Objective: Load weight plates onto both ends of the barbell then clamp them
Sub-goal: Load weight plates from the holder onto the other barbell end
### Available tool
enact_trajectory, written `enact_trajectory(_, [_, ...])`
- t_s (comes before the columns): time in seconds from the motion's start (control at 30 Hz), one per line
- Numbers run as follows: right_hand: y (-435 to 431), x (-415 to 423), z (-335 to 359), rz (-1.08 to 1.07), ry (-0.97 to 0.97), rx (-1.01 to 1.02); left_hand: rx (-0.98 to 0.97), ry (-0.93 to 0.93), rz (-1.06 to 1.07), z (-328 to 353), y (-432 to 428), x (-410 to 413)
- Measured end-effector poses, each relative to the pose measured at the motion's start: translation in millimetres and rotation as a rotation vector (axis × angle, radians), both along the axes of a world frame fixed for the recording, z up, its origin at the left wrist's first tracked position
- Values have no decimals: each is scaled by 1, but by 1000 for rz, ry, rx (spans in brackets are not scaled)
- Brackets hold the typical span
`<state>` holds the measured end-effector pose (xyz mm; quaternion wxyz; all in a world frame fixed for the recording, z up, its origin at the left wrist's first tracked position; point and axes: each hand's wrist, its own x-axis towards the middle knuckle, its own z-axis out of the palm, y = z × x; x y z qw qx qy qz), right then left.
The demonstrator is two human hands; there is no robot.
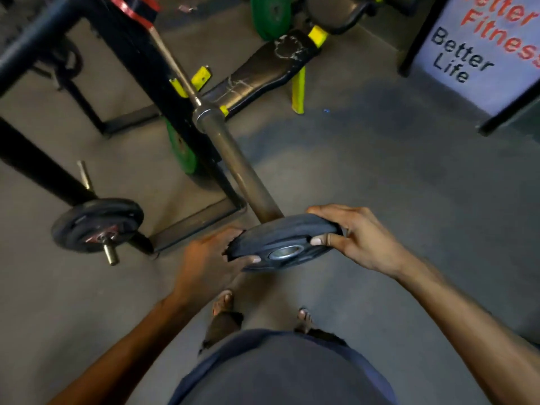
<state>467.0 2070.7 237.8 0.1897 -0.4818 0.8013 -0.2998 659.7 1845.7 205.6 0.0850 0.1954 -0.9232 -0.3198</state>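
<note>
A plate (287, 244) is gripped at its rim by the left hand (209, 260) and right hand (355, 239), held just off the tip of the bare sleeve (233, 159). The first loading step appears in hand; next, the plate's bore must be lined up with the sleeve and slid on.

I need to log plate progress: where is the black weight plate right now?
In the head view, the black weight plate is low centre, gripped by the left hand and right hand just off the near end of the barbell sleeve.
</note>
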Motion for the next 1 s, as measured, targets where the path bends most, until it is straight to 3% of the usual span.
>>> enact_trajectory(0.23, [-26,-51,-14,243,68,-31,-10,51,181,-17,24,5])
enact_trajectory(0.5, [-90,-82,-25,193,76,-121,5,33,398,-12,-5,-27])
enact_trajectory(0.6, [-80,-70,-39,-130,-149,-108,347,130,599,-11,10,-23])
enact_trajectory(0.67, [-62,-51,-41,-383,-489,-93,780,131,734,-9,29,-13])
enact_trajectory(0.73, [-55,-35,-39,-462,-858,-104,1098,102,739,-9,43,-12])
enact_trajectory(0.77, [-57,-30,-39,-469,-949,-117,1157,113,730,-9,46,-17])
enact_trajectory(0.87, [-70,-22,-40,-542,-933,-209,1231,235,821,-6,47,-44])
enact_trajectory(1.0, [-96,-30,-44,-616,-910,-241,1159,341,959,2,27,-78])
